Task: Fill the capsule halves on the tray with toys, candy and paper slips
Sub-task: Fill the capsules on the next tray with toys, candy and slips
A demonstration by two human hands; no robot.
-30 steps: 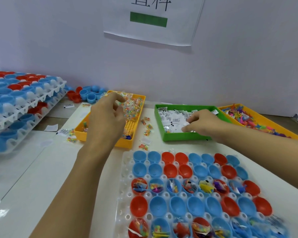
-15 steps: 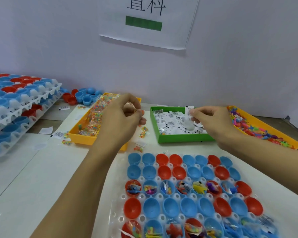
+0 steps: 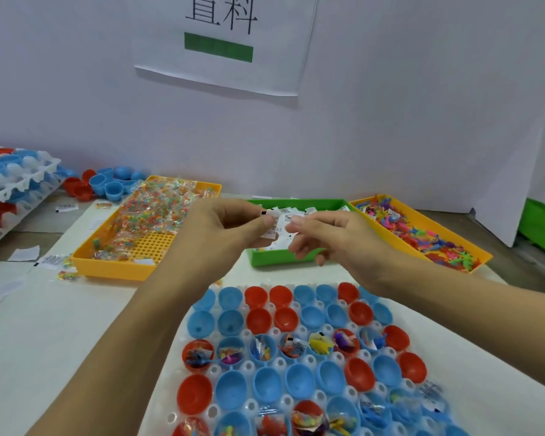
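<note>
Item: paper slips (image 3: pixel 272 226), pinched in left hand (image 3: pixel 224 234); right hand (image 3: pixel 328 237) pinching their other edge.
Risk: 2 slips sticking together, doubling in 1 capsule half (image 3: pixel 230 390).

Capsule tray (image 3: pixel 183 401) lies before three bins (image 3: pixel 114 269); stacked trays (image 3: pixel 19 184) left.

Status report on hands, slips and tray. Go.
Left hand pinching paper slips, right hand pinching at them too. Both above green bin. Capsule tray partly filled, two far rows empty. Nothing in the way.
</note>
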